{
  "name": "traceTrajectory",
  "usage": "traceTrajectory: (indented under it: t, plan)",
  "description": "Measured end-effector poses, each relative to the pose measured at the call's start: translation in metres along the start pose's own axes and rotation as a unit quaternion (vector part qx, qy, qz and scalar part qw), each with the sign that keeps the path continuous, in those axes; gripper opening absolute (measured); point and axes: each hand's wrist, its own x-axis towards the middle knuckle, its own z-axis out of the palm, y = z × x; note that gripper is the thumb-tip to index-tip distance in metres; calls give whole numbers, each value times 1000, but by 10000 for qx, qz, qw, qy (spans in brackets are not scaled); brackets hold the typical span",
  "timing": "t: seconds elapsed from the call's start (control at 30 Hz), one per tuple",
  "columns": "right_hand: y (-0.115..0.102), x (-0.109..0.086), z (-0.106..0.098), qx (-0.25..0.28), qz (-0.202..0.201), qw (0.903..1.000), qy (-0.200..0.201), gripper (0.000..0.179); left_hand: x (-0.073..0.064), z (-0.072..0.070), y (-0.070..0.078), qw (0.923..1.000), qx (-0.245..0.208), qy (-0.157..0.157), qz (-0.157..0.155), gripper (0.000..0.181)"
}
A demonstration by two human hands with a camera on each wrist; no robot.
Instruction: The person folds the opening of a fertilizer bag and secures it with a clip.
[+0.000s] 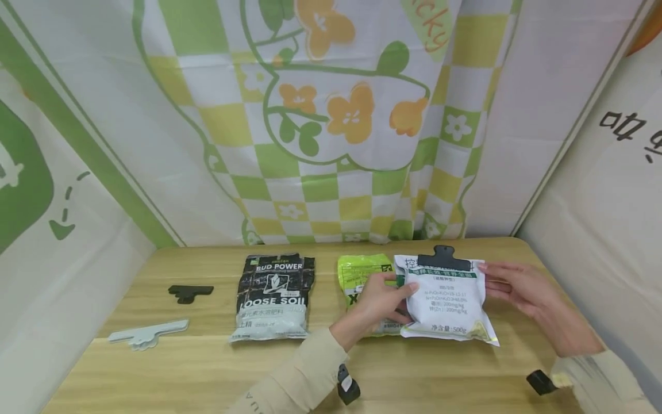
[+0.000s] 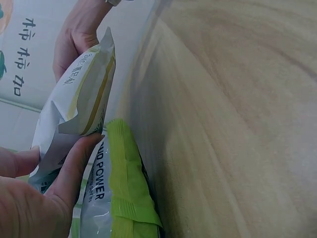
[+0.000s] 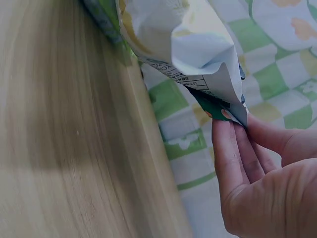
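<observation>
- Over on the right of the scene, a puffy white plastic bag with printed lettering (image 1: 450, 302) is hanging between two bare hands, seemingly clear of the pale wood-grain table (image 1: 269, 379).
- The left hand (image 1: 377, 302) is pinching its left edge, thumb in front and fingers going behind, parted only by the bag's thickness. That film is looking slick, so a weak squeeze could be letting this side slide.
- The right hand (image 1: 523, 292) is closing thumb and fairly straight fingers on the upper right corner. Only a little film is sitting in that hold; any sagging weight could be tugging it free and tipping the bag.
- Up top, a wide black plastic clip (image 1: 443, 258) is biting the bag's upper edge. How deep it is biting isn't showing; a shallow bite plus a twist could be popping it off, and contents could be spilling if the mouth is gaping underneath.
- Just behind and to the left, a shiny lime-green plastic bag (image 1: 364, 270) is sitting close; contact isn't showing clearly. Lowering straight down could be snagging or shoving it.
- Well left, a black-and-grey plastic soil bag (image 1: 271, 302) is lying safely apart, posing little risk.
</observation>
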Motion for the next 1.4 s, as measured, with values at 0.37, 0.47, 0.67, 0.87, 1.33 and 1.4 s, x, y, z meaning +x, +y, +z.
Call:
traceTrajectory:
  t: [0.37,0.47,0.67,0.87,1.33,1.4]
  plan:
    - [0,18,-19,-29,209,9991,375,28,25,25,1,9989,-30,367,-300,58]
    - [1,22,-25,-149,295,9983,480,26,30,34,2,9979,-1,474,-439,46]
    - [2,26,-33,-331,446,9962,671,27,39,46,3,9963,101,571,-641,27]
    - [3,29,-40,-513,575,9935,841,27,43,54,2,9962,76,500,-706,20]
    - [8,39,-47,-1073,763,9827,1306,24,46,66,4,9937,457,536,-870,36]
    - [9,40,-47,-1061,768,9828,1299,25,46,67,4,9929,569,621,-842,35]
